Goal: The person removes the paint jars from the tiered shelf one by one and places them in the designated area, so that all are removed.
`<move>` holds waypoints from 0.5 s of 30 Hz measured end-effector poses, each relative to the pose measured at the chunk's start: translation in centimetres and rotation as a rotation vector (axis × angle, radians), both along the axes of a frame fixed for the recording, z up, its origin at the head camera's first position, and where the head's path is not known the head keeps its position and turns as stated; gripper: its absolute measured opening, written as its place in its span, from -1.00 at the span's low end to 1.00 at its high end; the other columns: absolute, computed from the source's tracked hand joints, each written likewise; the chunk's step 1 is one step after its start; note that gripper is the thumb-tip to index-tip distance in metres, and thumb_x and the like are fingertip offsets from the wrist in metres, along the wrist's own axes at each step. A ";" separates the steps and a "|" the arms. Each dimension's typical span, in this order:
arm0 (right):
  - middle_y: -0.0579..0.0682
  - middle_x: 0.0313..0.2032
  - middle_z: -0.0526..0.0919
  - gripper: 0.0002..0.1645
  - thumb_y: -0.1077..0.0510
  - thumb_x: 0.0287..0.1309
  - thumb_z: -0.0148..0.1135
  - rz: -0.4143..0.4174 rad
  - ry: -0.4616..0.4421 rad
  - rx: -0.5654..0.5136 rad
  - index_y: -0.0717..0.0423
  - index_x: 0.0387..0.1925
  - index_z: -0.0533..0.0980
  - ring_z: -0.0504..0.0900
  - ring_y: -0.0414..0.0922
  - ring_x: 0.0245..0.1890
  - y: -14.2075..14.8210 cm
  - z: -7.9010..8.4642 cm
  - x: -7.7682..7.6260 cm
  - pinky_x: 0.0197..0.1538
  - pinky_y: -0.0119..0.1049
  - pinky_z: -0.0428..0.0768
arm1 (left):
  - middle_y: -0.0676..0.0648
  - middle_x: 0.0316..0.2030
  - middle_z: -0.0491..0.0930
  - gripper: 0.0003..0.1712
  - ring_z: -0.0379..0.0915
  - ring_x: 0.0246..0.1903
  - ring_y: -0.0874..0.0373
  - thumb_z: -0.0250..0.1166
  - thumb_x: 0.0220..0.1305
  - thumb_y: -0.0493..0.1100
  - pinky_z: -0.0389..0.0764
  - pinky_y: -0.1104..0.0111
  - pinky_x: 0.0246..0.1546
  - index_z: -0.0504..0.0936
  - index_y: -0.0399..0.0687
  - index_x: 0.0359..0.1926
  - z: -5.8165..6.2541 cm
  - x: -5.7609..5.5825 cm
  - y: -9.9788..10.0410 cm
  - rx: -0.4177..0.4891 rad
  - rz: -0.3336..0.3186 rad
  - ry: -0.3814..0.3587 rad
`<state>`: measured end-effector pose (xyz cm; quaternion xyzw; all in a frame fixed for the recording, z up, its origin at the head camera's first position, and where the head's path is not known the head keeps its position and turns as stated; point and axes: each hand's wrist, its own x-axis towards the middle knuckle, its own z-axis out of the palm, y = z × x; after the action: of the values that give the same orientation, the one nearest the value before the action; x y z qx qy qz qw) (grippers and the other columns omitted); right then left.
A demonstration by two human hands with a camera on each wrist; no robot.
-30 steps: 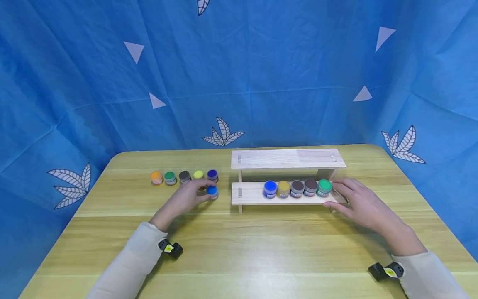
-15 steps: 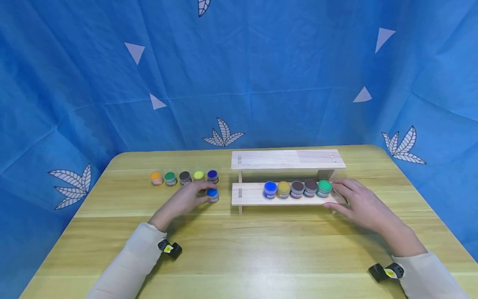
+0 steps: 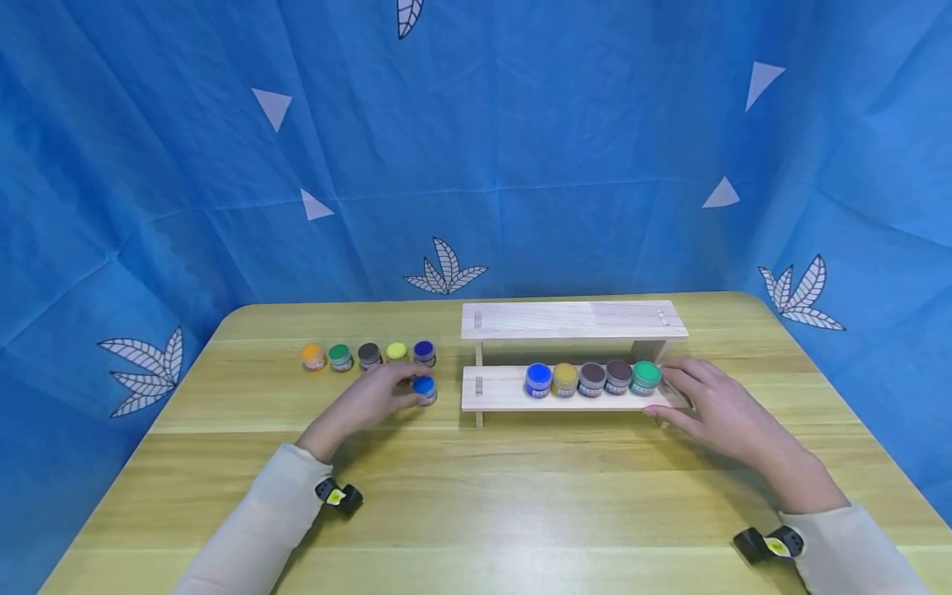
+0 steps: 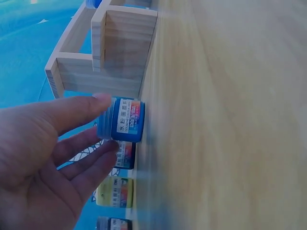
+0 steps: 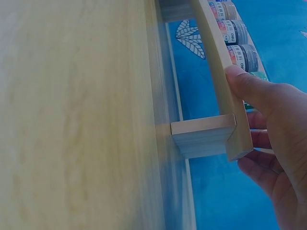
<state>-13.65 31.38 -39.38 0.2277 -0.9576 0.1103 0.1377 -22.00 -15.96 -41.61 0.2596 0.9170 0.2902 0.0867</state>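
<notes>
My left hand (image 3: 372,398) pinches a small blue paint jar (image 3: 426,389) at its lid, low over the table. In the left wrist view the thumb lies at the lid of the jar (image 4: 128,116), with the fingers on its other side. At the right end of the two-tier wooden rack (image 3: 497,397), my right hand (image 3: 725,413) grips the lower shelf, right beside the green-lidded jar (image 3: 645,375). The thumb presses the front edge of the shelf (image 5: 218,72) in the right wrist view, and the fingers reach behind its end.
Orange (image 3: 313,356), green (image 3: 340,356), dark (image 3: 369,355), yellow (image 3: 397,351) and dark blue (image 3: 425,354) jars form a row behind my left hand. Blue (image 3: 539,380), ochre (image 3: 564,380) and two brown-lidded jars (image 3: 592,379) share the lower shelf. A blue curtain (image 3: 491,149) hangs behind the table.
The blue jar in my left hand has shifted slightly toward me. My right hand stays at the shelf end; the whole head view drifts down a little.
</notes>
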 end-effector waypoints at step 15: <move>0.21 0.02 0.55 -0.30 -0.12 0.06 0.45 -0.001 0.007 -0.002 0.33 0.05 0.54 0.51 0.23 0.05 -0.1 0.2 0.1 0.08 0.21 0.48 | -0.07 0.20 0.52 -0.48 0.45 0.17 -0.03 0.34 0.30 -0.02 0.45 0.02 0.18 0.54 0.03 0.26 2.9 1.6 1.6 0.034 0.000 0.163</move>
<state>-13.55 31.30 -39.22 0.2274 -0.9571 0.1105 0.1415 -20.42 -14.32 -38.67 0.2836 0.9160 0.2837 0.0072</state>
